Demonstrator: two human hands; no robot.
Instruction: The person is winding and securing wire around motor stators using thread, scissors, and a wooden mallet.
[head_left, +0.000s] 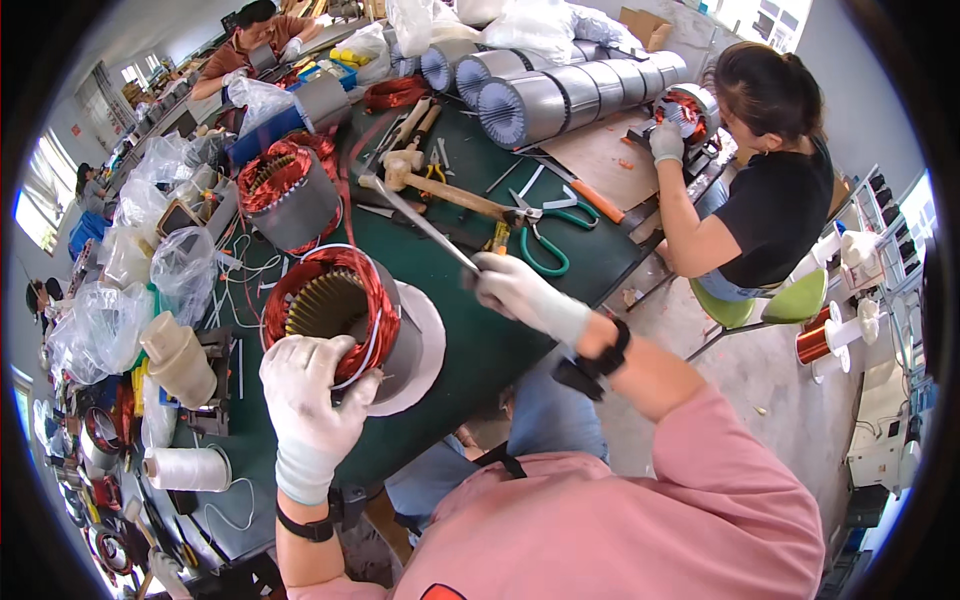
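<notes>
A motor stator (pixel 395 340) with red copper windings and a grey metal shell stands upright on a round white pad (pixel 427 335) at the near side of the table. My left hand (pixel 315 400), in a white glove, grips its near left side, fingers over the winding rim and thumb against the side. White cord loops around the windings. In my gloved right hand (pixel 530 300) is a long flat metal strip (pixel 420 222), slanting up and left above the table, apart from the stator. My fingers partly hide its near end.
Behind stands another wound stator (pixel 290 205). A wooden mallet (pixel 440 185), green-handled scissors (pixel 545 240) and pliers (pixel 434 175) lie beyond my right hand. Stator cores (pixel 540 100) line the back. A co-worker (pixel 760 190) handles windings at right. Thread spool (pixel 185 468) and plastic bags (pixel 110 320) crowd the left.
</notes>
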